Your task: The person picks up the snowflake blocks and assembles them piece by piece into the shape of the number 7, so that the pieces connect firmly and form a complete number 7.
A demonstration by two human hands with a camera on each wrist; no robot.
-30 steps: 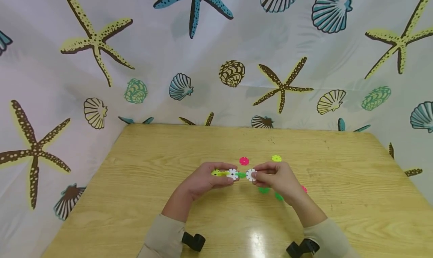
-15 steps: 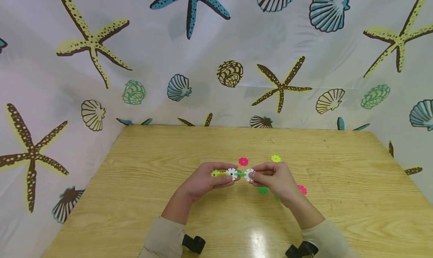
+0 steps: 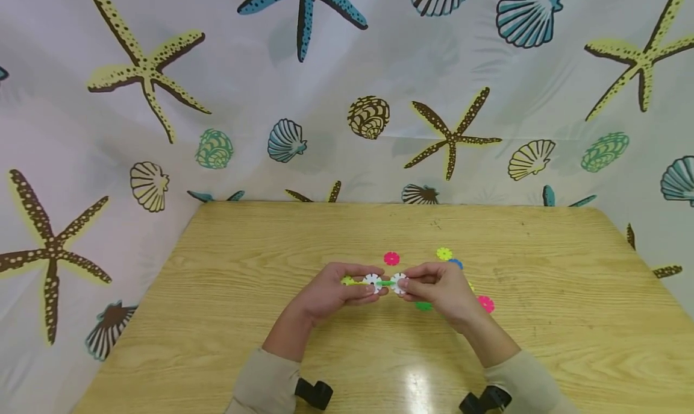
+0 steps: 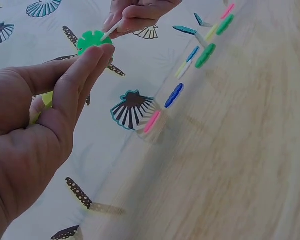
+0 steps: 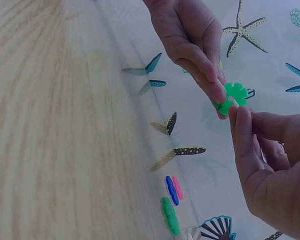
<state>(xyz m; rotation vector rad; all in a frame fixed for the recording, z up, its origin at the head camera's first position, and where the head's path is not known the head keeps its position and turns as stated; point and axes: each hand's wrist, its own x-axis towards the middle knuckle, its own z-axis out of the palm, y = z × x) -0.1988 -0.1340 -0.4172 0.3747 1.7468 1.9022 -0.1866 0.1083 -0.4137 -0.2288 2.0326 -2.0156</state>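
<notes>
In the head view my left hand [image 3: 331, 290] grips a short chain of notched plastic discs. Its yellow disc [image 3: 348, 279] is partly covered by the fingers, and a white disc [image 3: 372, 279] shows between thumb and fingertips. A green disc [image 5: 236, 93], edge-on in the head view, joins the chain at its right end. My right hand [image 3: 444, 290] pinches another white disc [image 3: 398, 277] between thumb and fingers, right at the green disc's edge. In the left wrist view that white disc appears edge-on, meeting the green one. Both hands are raised over the table.
On the wooden table [image 3: 244, 251] lie loose discs: pink [image 3: 391, 258], yellow [image 3: 444, 254], blue [image 3: 456, 263], green [image 3: 424, 306] and a second pink disc [image 3: 485, 304]. Some are partly hidden by my right hand. A white cloth [image 3: 325, 88] printed with shells and starfish hangs behind.
My right hand has shifted slightly left, bringing its white disc closer to the chain. A blue disc behind that hand has come into view, while a green one below it is now hidden.
</notes>
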